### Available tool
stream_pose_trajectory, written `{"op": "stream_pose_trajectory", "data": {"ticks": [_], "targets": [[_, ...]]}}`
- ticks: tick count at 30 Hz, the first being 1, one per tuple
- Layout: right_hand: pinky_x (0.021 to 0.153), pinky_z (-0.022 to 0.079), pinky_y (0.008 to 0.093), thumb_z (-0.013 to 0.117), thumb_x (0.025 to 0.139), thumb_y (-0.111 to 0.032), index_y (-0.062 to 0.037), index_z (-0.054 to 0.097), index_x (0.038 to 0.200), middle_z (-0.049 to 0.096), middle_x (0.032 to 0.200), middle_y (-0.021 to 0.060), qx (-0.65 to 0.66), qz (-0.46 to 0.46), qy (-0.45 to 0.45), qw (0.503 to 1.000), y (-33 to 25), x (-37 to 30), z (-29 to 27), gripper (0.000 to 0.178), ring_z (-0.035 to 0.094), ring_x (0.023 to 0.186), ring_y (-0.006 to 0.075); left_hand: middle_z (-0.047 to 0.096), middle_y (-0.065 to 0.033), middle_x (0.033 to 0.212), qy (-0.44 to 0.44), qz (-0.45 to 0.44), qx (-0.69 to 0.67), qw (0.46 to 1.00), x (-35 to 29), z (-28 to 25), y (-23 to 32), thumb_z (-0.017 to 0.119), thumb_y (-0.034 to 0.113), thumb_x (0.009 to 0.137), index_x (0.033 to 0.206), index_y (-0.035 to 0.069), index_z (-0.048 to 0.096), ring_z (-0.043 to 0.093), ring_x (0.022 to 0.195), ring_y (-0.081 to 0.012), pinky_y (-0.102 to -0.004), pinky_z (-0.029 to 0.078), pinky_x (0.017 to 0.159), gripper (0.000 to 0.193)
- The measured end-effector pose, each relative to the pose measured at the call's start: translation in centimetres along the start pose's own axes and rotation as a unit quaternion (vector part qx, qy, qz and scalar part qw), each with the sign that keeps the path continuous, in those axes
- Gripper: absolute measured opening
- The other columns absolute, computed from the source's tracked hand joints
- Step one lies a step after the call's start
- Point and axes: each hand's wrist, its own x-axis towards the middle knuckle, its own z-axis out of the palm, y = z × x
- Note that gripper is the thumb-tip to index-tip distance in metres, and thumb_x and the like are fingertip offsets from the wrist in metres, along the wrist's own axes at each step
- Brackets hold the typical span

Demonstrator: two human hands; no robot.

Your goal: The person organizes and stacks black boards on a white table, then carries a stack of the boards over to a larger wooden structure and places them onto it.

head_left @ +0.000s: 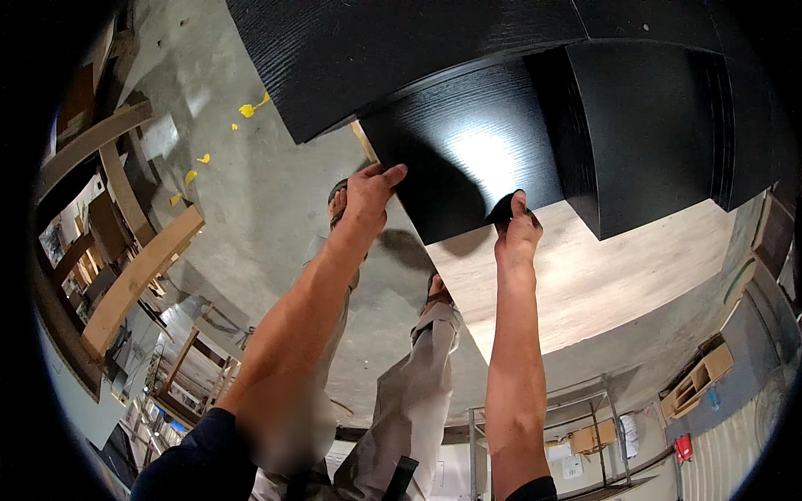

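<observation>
A black wood-grain panel lies in front of me, part of a black cabinet-like piece with raised black sections to its right. My left hand is closed at the panel's left edge, its thumb over the top and its fingers curled below. My right hand is closed at the panel's near edge, pinching a small black round-edged piece between thumb and fingers. What that piece is cannot be made out. A bright light reflects off the panel between my hands.
Under the black piece lies a pale wood-grain board. Wooden frames stand at the left. Yellow scraps lie on the grey concrete floor. A metal rack stands at the lower right, and an open wooden box farther right.
</observation>
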Motion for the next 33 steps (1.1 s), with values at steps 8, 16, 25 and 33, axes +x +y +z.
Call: {"op": "stream_pose_trajectory", "data": {"ticks": [8,16,25,33], "targets": [[0.086,0.042,0.0309,0.074,0.081,-0.032,0.0029,0.056,0.106,0.059,0.1,0.0084,-0.017,-0.006,-0.029,0.999,0.0,0.3,-1.3,0.046,0.051,0.092,0.018,0.061,-0.006,0.091,-0.015,0.022,0.104,0.994,0.0,-1.0,-1.2,0.068,0.019,0.084,0.112,-0.006,0.059,0.056,0.081,-0.0179,-0.0302,0.045,0.075,0.039],[0.086,0.045,0.0322,0.059,0.089,-0.03,0.0081,0.05,0.123,0.062,0.103,0.0191,-0.429,-0.235,-0.106,0.866,8.7,-13.3,-20.3,0.051,0.058,0.097,0.0253,0.059,-0.0115,0.071,-0.028,0.096,0.476,0.874,-16.2,-14.0,-2.2,0.061,0.033,0.079,0.086,-0.002,0.059,0.054,0.069,-0.0199,-0.0368,0.045,0.068,0.036],[0.063,0.05,0.0304,0.059,0.089,-0.026,0.0023,0.061,0.096,0.065,0.083,0.0094,-0.294,0.102,-0.112,0.944,7.7,-28.5,-43.0,0.029,0.062,0.073,0.0183,0.065,-0.0046,0.077,0.073,-0.018,0.326,0.942,-35.8,-25.7,-4.9,0.065,0.022,0.081,0.092,-0.003,0.069,0.057,0.07,-0.0128,-0.0294,0.047,0.064,0.027],[0.064,0.053,0.0352,0.063,0.088,-0.021,0.0007,0.059,0.098,0.066,0.083,0.0126,0.031,0.023,-0.079,0.996,10.4,-36.5,-50.2,0.024,0.064,0.071,0.0231,0.062,-0.0037,0.074,-0.042,0.049,0.493,0.868,-43.1,-21.9,-7.2,0.065,0.028,0.081,0.093,0.0,0.069,0.056,0.066,-0.0139,-0.0291,0.046,0.063,0.031]]}}
